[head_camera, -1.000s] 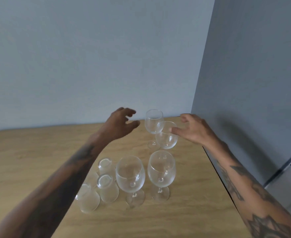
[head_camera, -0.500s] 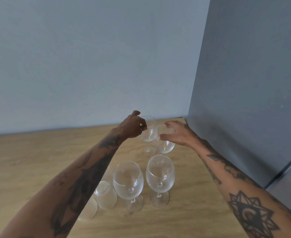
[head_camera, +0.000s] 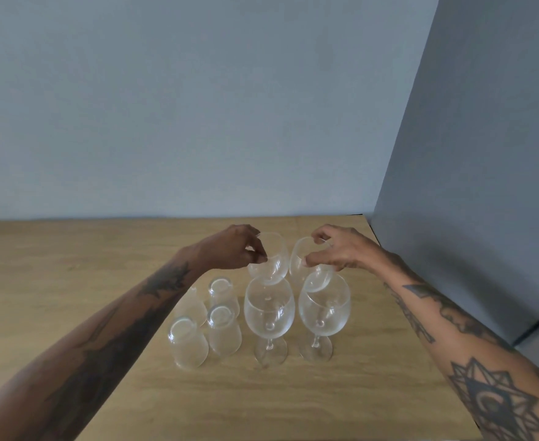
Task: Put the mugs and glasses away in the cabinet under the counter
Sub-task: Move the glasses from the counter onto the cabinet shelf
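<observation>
Clear glassware stands grouped on a wooden counter (head_camera: pixel 70 281). My left hand (head_camera: pixel 230 249) grips the bowl of the far left wine glass (head_camera: pixel 273 262). My right hand (head_camera: pixel 338 253) grips the bowl of the far right wine glass (head_camera: pixel 303 265), which leans over. Both held glasses appear lifted; their stems and feet are hidden behind the two near wine glasses (head_camera: pixel 269 310) (head_camera: pixel 323 313), which stand upright. To the left, several small tumblers (head_camera: pixel 223 329) stand upside down; my left forearm covers part of one.
A pale wall runs behind the counter. A tall grey panel (head_camera: pixel 468 154) closes off the counter's right side, close to my right arm. The cabinet under the counter is out of view.
Both hands went from open and reaching to closed on the two far wine glasses. The glasses have risen and moved toward me, now above the near pair.
</observation>
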